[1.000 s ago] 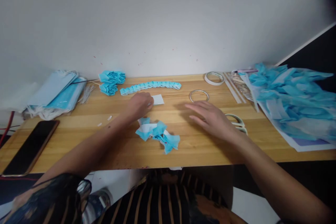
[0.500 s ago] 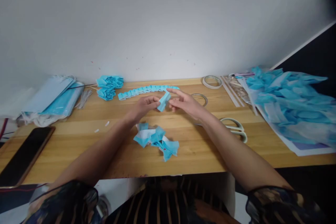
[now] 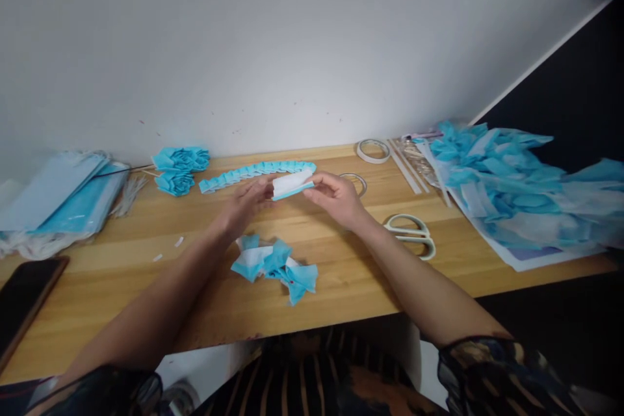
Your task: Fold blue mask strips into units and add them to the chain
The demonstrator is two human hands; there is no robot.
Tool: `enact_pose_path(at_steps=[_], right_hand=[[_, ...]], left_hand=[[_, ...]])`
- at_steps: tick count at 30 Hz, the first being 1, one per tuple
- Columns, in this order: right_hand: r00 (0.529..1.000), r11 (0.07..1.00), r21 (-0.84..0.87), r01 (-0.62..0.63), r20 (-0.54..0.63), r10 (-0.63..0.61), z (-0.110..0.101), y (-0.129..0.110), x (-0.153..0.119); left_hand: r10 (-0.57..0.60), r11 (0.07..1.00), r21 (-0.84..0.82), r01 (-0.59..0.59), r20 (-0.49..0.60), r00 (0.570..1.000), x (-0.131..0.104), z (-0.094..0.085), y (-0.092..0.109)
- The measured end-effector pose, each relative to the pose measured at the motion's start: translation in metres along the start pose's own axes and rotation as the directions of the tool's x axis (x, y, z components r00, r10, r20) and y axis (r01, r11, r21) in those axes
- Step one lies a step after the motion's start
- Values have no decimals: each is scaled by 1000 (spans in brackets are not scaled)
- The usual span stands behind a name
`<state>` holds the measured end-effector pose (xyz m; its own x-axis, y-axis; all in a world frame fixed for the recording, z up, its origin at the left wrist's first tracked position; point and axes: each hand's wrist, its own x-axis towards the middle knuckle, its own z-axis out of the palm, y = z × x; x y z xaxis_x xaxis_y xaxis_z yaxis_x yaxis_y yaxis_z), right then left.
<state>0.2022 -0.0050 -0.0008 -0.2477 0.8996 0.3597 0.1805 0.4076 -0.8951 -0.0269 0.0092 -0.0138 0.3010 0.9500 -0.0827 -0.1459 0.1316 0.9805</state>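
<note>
White, blue-edged fabric strip [image 3: 291, 184]: in front of pleated blue fabric band [image 3: 253, 172], long axis roughly left-to-right; right hand [image 3: 340, 198] pinches right end; left hand [image 3: 244, 203] at left end, grip unclear.

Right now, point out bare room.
Bare wood: between the pale-handled scissors and the white sheet under blue fabric scraps; between the black phone and left forearm. Crowded: back right, around the round white tape roll and long strips.
</note>
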Motion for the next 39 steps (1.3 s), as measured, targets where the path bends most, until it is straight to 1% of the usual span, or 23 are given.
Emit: enact_pose_path(at_steps=[2, 3, 4, 5, 8, 11, 14, 19, 24, 29, 33, 36, 39], right_hand=[[996, 993, -88, 76, 57, -71, 1, -2, -1], [990, 984, -133, 115, 95, -103, 2, -2, -2], [982, 973, -173, 155, 133, -132, 2, -2, -2], [974, 959, -208, 191, 159, -159, 3, -2, -2], [961, 930, -266, 255, 180, -212, 5, 1, -3], [972, 949, -234, 211, 155, -177, 7, 3, -3], [989, 979, -161, 128, 100, -113, 8, 4, -3], [1000, 992, -128, 2, -4, -2, 11, 8, -3], [996, 994, -76, -84, -43, 81, 15, 12, -3], [992, 992, -39, -118, -59, 115, 16, 12, -3], [991, 993, -22, -118, -57, 117, 16, 13, -2], [989, 990, 8, -140, -50, 141, 16, 17, -2], [986, 986, 45, -161, -28, 163, 17, 20, -2]], left_hand=[[-112, 989, -78, 122, 122, 986, -1, 1, 0], [-148, 982, -91, 165, 168, 975, -2, 3, 1], [-161, 979, -94, 181, 187, 969, -2, 4, 1], [-154, 981, -86, 172, 186, 971, -3, 5, 2], [-75, 996, -28, 79, 106, 992, -4, 8, 2], [-33, 999, 18, 32, 60, 998, -4, 7, 1], [-18, 999, 36, 16, 52, 998, -4, 6, 0], [-17, 999, 34, 15, 68, 998, -4, 7, 0], [-11, 996, 86, 4, 84, 996, -6, 7, 0], [-15, 998, 61, 8, 115, 993, -7, 8, 0], [-9, 1000, 28, 6, 93, 996, -7, 9, 1], [-25, 996, 85, 18, 82, 996, -7, 8, 0], [-16, 988, 157, 6, 62, 998, -5, 8, -3]])
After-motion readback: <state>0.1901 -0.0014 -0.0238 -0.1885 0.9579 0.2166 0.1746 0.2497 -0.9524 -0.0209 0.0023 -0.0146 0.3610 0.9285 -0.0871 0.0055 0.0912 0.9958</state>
